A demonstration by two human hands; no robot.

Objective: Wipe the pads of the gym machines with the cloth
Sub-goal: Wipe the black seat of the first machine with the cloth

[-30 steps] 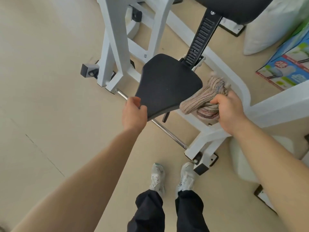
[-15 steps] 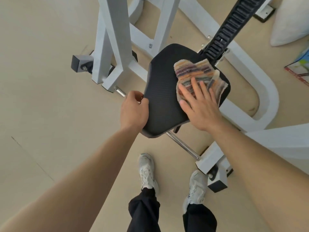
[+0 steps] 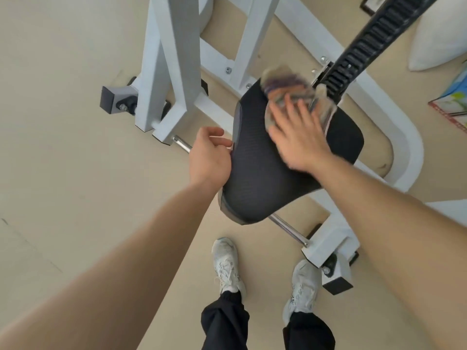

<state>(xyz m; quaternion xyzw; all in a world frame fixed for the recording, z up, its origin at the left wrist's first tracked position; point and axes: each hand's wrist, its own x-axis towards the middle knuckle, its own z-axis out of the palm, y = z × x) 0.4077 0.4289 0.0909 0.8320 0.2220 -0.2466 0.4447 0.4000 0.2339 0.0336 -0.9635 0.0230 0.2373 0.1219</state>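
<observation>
Since half a second ago the right hand (image 3: 300,142) has pushed the cloth (image 3: 290,94) toward upper right of the seat pad (image 3: 265,188) — fingers spread flat, pressing; left hand (image 3: 209,157), loosely curled, steadies the pad's edge.

Bare forearms, no sleeves; black trousers (image 3: 225,322) with gathered cuffs at 6 o'clock; white laced sneakers (image 3: 227,266).
</observation>
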